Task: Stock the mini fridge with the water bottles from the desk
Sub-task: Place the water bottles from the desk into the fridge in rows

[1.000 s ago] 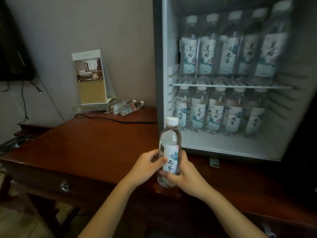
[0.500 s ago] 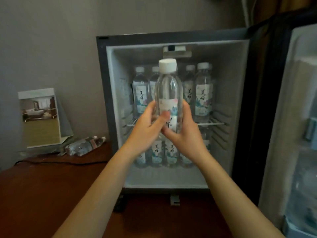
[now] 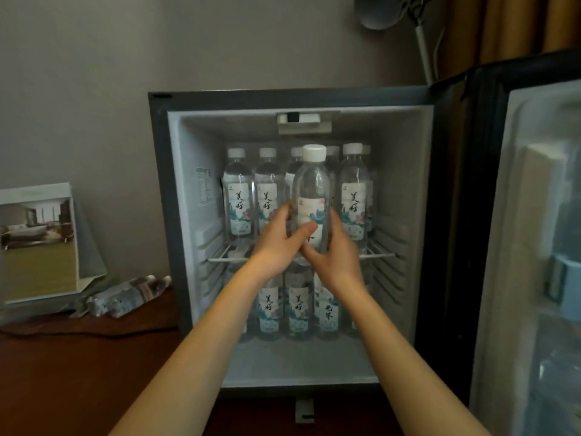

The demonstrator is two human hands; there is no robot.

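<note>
I hold a clear water bottle point(image 3: 311, 190) with a white cap upright in front of the open mini fridge point(image 3: 405, 184), at the level of its wire shelf point(image 3: 377, 255). My left hand point(image 3: 278, 243) grips its lower left side and my right hand point(image 3: 333, 253) its lower right side. Several labelled bottles point(image 3: 237, 196) stand on the upper shelf behind it, and several more point(image 3: 297, 305) stand on the fridge floor. Two bottles point(image 3: 125, 295) lie on their sides on the wooden desk point(image 3: 78, 372) to the left of the fridge.
The fridge door point(image 3: 534, 247) stands open at the right, with items in its pockets. A standing card point(image 3: 37, 243) with a room photo is at the left by the wall. A dark cable point(image 3: 78, 331) runs across the desk. A lamp point(image 3: 386, 11) and curtain point(image 3: 503, 26) are behind the fridge.
Both hands lifted the bottle from the desk edge to the front of the upper shelf and moved it further in towards the fridge. The camera view rose and shifted right.
</note>
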